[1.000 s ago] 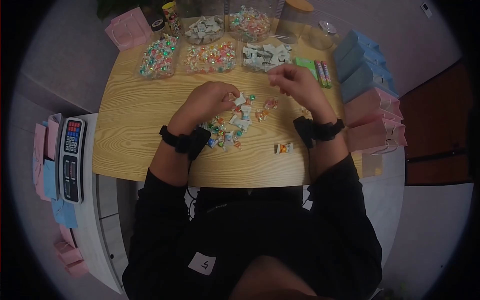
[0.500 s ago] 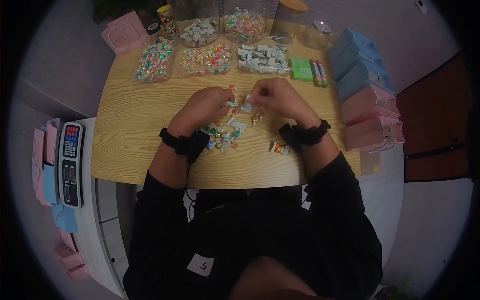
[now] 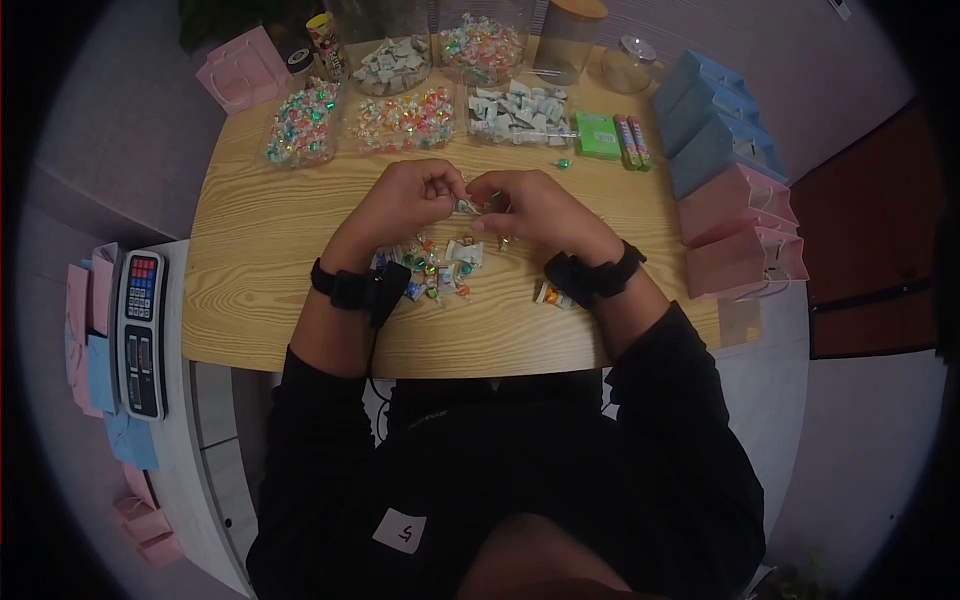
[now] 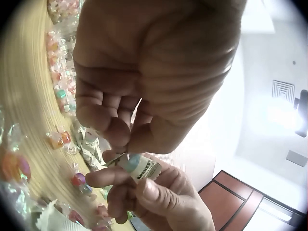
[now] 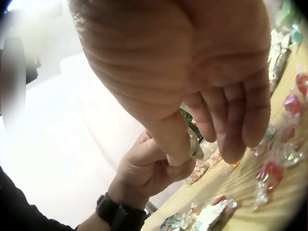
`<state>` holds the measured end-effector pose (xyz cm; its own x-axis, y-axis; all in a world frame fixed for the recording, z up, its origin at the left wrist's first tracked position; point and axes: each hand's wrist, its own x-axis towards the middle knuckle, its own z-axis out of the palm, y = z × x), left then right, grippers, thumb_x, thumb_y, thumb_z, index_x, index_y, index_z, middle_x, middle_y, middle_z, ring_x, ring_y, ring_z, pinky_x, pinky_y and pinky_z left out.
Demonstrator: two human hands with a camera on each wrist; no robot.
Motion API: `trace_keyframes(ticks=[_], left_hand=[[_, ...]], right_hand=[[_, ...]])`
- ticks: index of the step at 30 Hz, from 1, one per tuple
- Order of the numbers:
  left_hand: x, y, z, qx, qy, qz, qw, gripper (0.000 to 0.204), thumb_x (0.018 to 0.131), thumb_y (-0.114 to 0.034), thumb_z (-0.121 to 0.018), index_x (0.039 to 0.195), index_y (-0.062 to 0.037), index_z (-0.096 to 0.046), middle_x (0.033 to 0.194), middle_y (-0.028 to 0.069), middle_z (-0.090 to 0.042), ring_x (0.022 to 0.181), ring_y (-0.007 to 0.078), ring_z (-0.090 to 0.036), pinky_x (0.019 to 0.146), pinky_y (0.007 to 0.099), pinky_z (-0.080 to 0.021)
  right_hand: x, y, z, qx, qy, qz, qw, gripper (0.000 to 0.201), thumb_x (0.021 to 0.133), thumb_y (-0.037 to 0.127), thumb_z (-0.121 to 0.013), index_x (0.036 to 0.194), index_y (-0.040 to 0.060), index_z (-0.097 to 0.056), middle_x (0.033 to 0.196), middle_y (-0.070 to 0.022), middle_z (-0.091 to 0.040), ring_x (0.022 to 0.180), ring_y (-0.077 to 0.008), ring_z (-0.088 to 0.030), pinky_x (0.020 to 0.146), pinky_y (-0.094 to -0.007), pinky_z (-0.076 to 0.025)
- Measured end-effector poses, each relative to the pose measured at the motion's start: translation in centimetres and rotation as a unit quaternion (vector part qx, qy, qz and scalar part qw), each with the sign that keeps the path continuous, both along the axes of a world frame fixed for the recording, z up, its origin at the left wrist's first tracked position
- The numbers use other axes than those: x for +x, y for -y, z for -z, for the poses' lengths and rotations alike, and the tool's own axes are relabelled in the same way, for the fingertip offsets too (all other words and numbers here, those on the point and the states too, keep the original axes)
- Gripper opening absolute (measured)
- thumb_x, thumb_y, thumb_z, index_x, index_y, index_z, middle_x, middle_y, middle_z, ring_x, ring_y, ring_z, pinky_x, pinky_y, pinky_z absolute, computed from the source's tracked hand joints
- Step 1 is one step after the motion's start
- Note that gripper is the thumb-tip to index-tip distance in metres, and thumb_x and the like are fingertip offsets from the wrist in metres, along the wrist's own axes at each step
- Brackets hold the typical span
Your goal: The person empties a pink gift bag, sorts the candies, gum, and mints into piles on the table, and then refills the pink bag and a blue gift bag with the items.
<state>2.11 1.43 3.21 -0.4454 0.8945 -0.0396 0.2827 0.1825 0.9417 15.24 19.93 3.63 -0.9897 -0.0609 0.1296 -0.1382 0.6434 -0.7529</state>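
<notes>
Both hands meet over the wooden table [image 3: 300,320]. Thumb and fingertips of the left hand [image 3: 400,205] pinch one end of a small white-and-blue wrapped candy [image 4: 139,166]. The right hand [image 3: 545,208] has come up to the same candy, its thumb and index finger around the printed end. In the right wrist view the candy's wrapper [image 5: 192,137] shows partly behind the right thumb, with the other right fingers [image 5: 231,139] reaching down beside it. Below the hands lies a mixed pile of wrapped candies [image 3: 440,268]. An orange-and-white wrapped candy [image 3: 550,295] is beside the right wrist.
Clear trays of candies [image 3: 405,120] line the back, with tall jars [image 3: 570,40] behind. A green box [image 3: 597,135] and two tubes [image 3: 631,143] lie back right. Blue bags [image 3: 725,150] and pink bags [image 3: 740,260] stand at the right edge. A scale [image 3: 143,330] is left.
The right hand has come left and down to the left hand, meeting it at the candy. A green candy now lies near the green box. The left hand keeps its candy.
</notes>
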Motion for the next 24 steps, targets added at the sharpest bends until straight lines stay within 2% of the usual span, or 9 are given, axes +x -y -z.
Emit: trace_keyframes(ticks=[3,5,8,10,12,14,17,21,24], left_hand=[[0.9,-0.5,-0.4,0.056,0.062,-0.016,0.996,0.007,0.083,-0.004,-0.067,0.088,-0.0009,-0.063,0.072,-0.0059,-0.053,0.068,0.0012,-0.049,0.059,0.0191,-0.041],[1.1,-0.2,-1.2,0.073,0.089,-0.023,0.993,0.008,0.084,-0.004,-0.067,0.089,-0.001,-0.063,0.072,-0.0064,-0.053,0.068,0.0013,-0.05,0.059,0.0184,-0.041],[0.4,1.2,-2.5,0.054,0.013,-0.049,0.997,0.007,0.084,-0.003,-0.069,0.089,-0.0011,-0.065,0.077,-0.0038,-0.059,0.069,0.0021,-0.051,0.058,0.0197,-0.042],[-0.5,2.7,-3.0,-0.1,-0.132,-0.003,0.986,0.012,0.079,-0.008,-0.075,0.083,-0.0015,-0.065,0.072,0.0002,-0.062,0.066,0.0069,-0.056,0.057,0.0242,-0.044],[-0.5,3.9,-3.5,-0.165,-0.186,-0.002,0.969,0.015,0.076,-0.01,-0.077,0.08,-0.0015,-0.065,0.07,0.0028,-0.063,0.065,0.0101,-0.058,0.057,0.0267,-0.045],[-0.5,4.8,-3.9,-0.233,-0.235,0.0,0.944,0.018,0.073,-0.012,-0.08,0.078,-0.0016,-0.065,0.069,0.0054,-0.064,0.064,0.0133,-0.06,0.057,0.0293,-0.046],[-0.7,5.9,-4.3,-0.271,-0.25,-0.024,0.929,0.023,0.068,-0.016,-0.082,0.078,-0.0025,-0.066,0.069,0.0077,-0.066,0.063,0.0179,-0.063,0.056,0.0315,-0.046],[-0.3,6.5,-4.4,-0.294,-0.24,-0.036,0.924,0.024,0.064,-0.02,-0.082,0.074,-0.0068,-0.064,0.072,0.01,-0.066,0.07,0.0257,-0.065,0.061,0.0363,-0.048],[-0.2,6.6,-3.0,-0.294,-0.25,-0.004,0.922,0.027,0.062,-0.019,-0.083,0.076,-0.0061,-0.064,0.071,0.0085,-0.065,0.068,0.0233,-0.064,0.059,0.0348,-0.047]], right_hand=[[0.1,0.4,-1.0,-0.082,0.039,0.008,0.996,0.035,0.084,0.022,-0.075,0.106,-0.0023,-0.065,0.086,-0.0131,-0.07,0.077,-0.0184,-0.067,0.069,-0.0311,-0.053],[-0.1,-0.1,-1.5,-0.13,0.162,0.026,0.978,0.027,0.089,0.024,-0.071,0.099,-0.0001,-0.065,0.085,-0.0114,-0.07,0.075,-0.0126,-0.065,0.065,-0.0266,-0.052],[-0.7,-2.0,-2.6,-0.272,0.117,0.089,0.951,0.028,0.093,0.025,-0.066,0.103,-0.0006,-0.06,0.089,-0.0092,-0.071,0.072,-0.0074,-0.062,0.062,-0.0212,-0.05],[-1.9,-3.3,-2.1,-0.491,0.008,0.075,0.868,0.031,0.098,0.024,-0.059,0.115,-0.0015,-0.055,0.096,-0.0104,-0.069,0.066,-0.008,-0.061,0.06,-0.0225,-0.05],[-1.6,-3.8,-2.1,-0.524,0.034,0.09,0.846,0.035,0.098,0.022,-0.059,0.121,-0.0029,-0.051,0.102,-0.0126,-0.069,0.067,-0.0087,-0.061,0.06,-0.023,-0.05],[-0.5,-2.4,-2.2,-0.361,0.079,0.045,0.928,0.037,0.095,0.02,-0.063,0.122,-0.002,-0.052,0.098,-0.0102,-0.07,0.071,-0.0087,-0.061,0.065,-0.0223,-0.05],[0.7,0.4,-2.1,-0.066,0.1,-0.068,0.991,0.018,0.088,0.018,-0.07,0.099,0.0035,-0.068,0.082,-0.0046,-0.07,0.067,-0.0122,-0.059,0.063,-0.0274,-0.048],[1.5,3.0,-1.8,0.197,0.073,-0.016,0.977,0.016,0.079,0.02,-0.074,0.088,0.0071,-0.07,0.074,-0.0102,-0.067,0.07,-0.0278,-0.063,0.064,-0.0374,-0.049],[1.3,3.2,-0.8,0.22,0.056,-0.012,0.974,0.019,0.076,0.022,-0.074,0.085,0.0067,-0.069,0.074,-0.011,-0.066,0.073,-0.032,-0.063,0.065,-0.0407,-0.048]])
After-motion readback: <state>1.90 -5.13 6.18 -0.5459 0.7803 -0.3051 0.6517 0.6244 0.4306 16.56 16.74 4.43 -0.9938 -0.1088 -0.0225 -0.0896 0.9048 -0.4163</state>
